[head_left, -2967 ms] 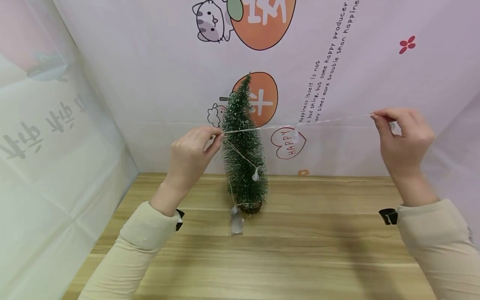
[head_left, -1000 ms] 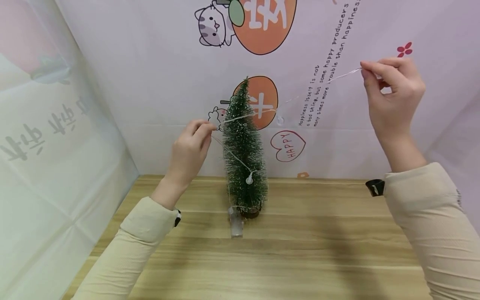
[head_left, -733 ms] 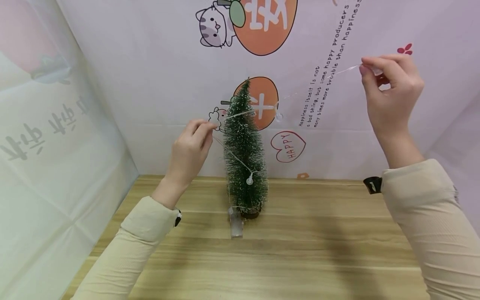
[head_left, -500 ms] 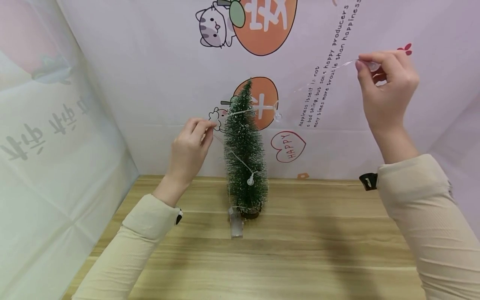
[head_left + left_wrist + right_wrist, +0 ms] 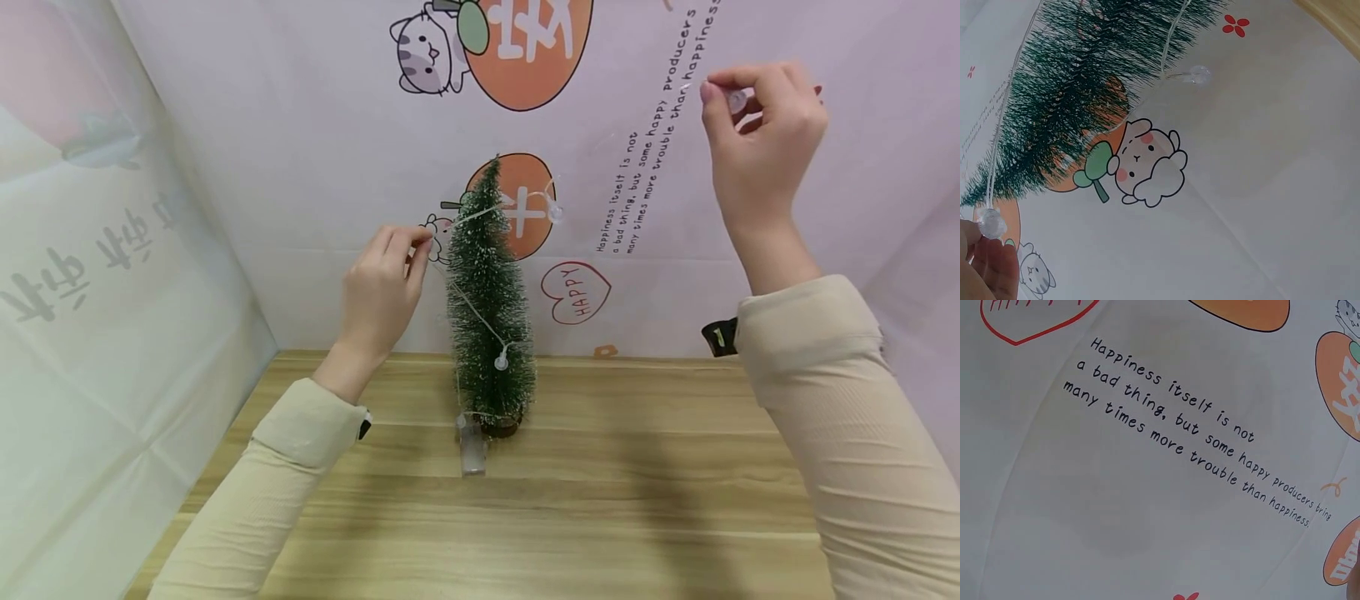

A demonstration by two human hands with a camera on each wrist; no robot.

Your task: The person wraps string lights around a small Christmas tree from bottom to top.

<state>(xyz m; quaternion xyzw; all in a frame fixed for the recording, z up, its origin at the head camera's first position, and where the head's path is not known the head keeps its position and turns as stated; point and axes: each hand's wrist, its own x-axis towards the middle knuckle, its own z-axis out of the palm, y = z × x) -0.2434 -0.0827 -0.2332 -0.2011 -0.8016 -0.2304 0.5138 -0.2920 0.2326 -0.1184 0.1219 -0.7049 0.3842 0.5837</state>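
A small green Christmas tree (image 5: 489, 292) stands upright on the wooden table, with string lights (image 5: 480, 315) running across its front. My left hand (image 5: 382, 287) pinches the lights just left of the tree; in the left wrist view, a clear bulb (image 5: 991, 223) sits at its fingertips. High to the right, my right hand (image 5: 772, 142) pinches the thin wire, and a clear bulb (image 5: 737, 102) shows within its curled fingers. Between the hands another bulb (image 5: 555, 210) hangs beside the treetop. Only a sliver of the right hand (image 5: 1354, 584) enters the right wrist view.
A translucent battery box (image 5: 472, 452) on the lights' wire lies before the tree's round base (image 5: 501, 427). Behind the wooden table (image 5: 600, 517) hangs a printed cloth (image 5: 660, 300); another pale cloth (image 5: 112, 350) closes off the left side.
My right hand has risen and drifted slightly left with the wire, which was stretched level earlier and now slants upward. The left hand has moved slightly up and left, still pinching the lights.
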